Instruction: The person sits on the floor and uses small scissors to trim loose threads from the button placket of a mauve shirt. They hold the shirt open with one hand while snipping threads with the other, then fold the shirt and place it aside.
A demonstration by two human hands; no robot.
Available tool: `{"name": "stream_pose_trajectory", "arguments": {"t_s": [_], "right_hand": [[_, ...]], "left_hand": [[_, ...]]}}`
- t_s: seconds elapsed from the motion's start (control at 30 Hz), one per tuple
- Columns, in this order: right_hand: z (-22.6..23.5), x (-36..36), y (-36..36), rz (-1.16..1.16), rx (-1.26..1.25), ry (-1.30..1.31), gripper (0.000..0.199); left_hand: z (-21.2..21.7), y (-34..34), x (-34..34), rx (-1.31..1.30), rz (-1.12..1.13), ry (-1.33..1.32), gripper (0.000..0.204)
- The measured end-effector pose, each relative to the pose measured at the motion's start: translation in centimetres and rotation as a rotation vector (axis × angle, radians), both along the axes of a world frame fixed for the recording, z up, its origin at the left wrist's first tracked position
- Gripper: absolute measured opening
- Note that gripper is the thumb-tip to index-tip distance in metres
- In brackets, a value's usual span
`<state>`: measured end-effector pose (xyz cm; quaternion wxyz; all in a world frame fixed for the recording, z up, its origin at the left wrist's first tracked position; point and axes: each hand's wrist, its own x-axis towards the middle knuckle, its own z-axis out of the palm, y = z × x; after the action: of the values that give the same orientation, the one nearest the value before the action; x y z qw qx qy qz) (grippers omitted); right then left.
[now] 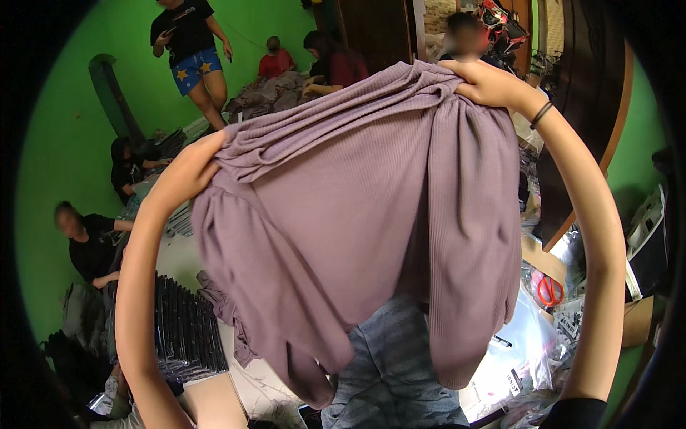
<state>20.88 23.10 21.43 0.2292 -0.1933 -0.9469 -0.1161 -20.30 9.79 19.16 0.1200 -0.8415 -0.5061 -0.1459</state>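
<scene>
A mauve ribbed top (350,207) with long sleeve-like parts hangs stretched out in front of me, raised off the floor. My left hand (191,170) is closed round its gathered upper left edge, the fingers partly hidden by the cloth. Higher up, my right hand (493,84) pinches the upper right corner, a dark band round that wrist. The fabric bunches in folds along the top edge between both hands. Its lower ends dangle over my grey-clad lap (393,365). Behind it on the left, more mauve cloth (239,336) lies partly covered.
Dark flat packages (187,325) are stacked at the left. On the right lie red-handled scissors (550,291), a pen (503,341) and clear plastic bags (525,325). Several people sit around the room; one person (189,50) stands near a mauve cloth heap (268,95).
</scene>
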Motion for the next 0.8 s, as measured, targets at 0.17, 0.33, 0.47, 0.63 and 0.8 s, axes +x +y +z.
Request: {"name": "stream_pose_trajectory", "arguments": {"t_s": [0.17,0.33,0.47,0.63,0.8], "right_hand": [[1.4,0.0,1.1,-0.052,0.336,-0.005,0.026],[4.4,1.4,-2.4,-0.231,0.286,0.03,0.016],[2.0,3.1,-6.3,-0.224,0.538,0.053,0.047],[-12.9,5.9,-16.4,-0.096,0.257,-0.173,0.025],[-31.6,6.3,-25.7,0.133,-0.067,-0.297,0.013]], "left_hand": [[0.8,-0.2,-0.3,0.296,-0.106,0.078,0.038],[4.2,-3.4,0.8,0.361,-0.028,0.118,0.037],[2.6,-9.5,1.9,0.42,-0.001,0.236,0.036],[-11.5,-20.0,4.2,0.089,0.014,0.504,0.016],[-30.0,-25.7,8.1,-0.477,-0.247,-0.021,0.029]]}}
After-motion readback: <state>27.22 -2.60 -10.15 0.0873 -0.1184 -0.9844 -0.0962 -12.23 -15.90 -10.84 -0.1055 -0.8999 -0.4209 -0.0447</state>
